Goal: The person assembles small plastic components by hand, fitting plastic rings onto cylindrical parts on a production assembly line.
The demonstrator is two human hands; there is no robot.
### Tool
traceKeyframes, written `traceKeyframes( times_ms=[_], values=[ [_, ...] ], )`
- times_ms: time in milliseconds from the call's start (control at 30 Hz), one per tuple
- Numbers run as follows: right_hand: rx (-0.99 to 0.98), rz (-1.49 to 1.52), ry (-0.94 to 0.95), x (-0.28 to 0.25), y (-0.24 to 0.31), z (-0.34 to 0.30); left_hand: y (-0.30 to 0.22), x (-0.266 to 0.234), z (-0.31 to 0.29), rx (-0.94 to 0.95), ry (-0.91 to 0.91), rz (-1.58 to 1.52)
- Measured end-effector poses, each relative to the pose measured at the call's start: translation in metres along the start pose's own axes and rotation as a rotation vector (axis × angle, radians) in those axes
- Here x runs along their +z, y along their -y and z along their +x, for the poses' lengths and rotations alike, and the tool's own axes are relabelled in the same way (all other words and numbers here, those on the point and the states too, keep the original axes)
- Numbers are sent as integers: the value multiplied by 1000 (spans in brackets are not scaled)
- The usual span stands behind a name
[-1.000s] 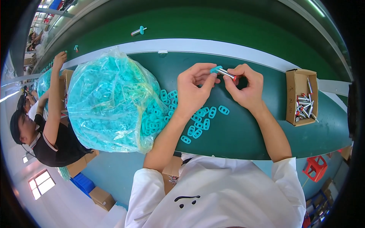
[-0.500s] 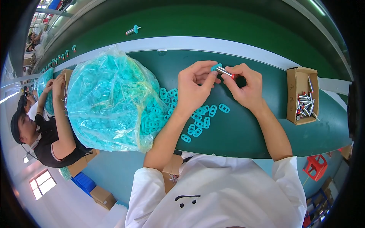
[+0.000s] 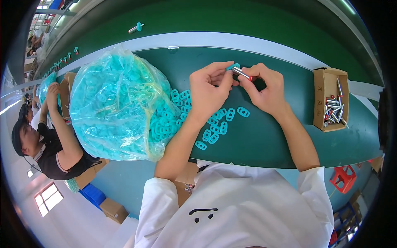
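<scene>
Between the fingertips of my left hand [image 3: 210,87] is a small teal plastic ring piece [image 3: 234,66], pinched at its edge. My right hand [image 3: 264,87] grips a silver metal rod [image 3: 242,73] with a red end, and the rod's other end meets the teal piece. How deep it sits in the piece is hidden by my fingers. Flat teal pieces of the same sort [image 3: 243,112], oval with holes, lie loose on the green table [image 3: 264,140] beneath my left wrist. They spill from a big clear plastic bag [image 3: 111,107] full of them, left of my left forearm.
At the right stands an open cardboard box [image 3: 318,99] holding several silver rods. Beyond the table's pale rail runs a green belt [image 3: 231,18], carrying a rod with a teal piece [image 3: 136,28] and several more at far left. A co-worker [image 3: 45,140] works at the left.
The rod with its teal piece on the belt has shifted slightly left. My hands keep the same grip, the rod turned a little. The whole view has tilted slightly.
</scene>
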State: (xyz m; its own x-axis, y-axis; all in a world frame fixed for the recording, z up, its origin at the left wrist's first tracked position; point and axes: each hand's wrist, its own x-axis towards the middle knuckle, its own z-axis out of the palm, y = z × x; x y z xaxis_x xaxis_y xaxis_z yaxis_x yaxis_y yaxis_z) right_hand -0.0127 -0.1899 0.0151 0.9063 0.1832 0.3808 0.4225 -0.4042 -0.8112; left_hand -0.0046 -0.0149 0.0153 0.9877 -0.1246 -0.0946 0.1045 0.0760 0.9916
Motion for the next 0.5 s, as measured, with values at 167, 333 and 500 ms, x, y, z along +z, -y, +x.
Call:
traceKeyframes(
  times_ms=[167,333,500],
  values=[
    [139,84,-34,4,-1,1,-4,2,-4,-5,-10,104],
    [135,109,42,1,-5,-1,-1,-1,1,24,-24,10],
    [73,59,65,2,-2,3,-4,-4,2,-15,-12,-56]
  ],
)
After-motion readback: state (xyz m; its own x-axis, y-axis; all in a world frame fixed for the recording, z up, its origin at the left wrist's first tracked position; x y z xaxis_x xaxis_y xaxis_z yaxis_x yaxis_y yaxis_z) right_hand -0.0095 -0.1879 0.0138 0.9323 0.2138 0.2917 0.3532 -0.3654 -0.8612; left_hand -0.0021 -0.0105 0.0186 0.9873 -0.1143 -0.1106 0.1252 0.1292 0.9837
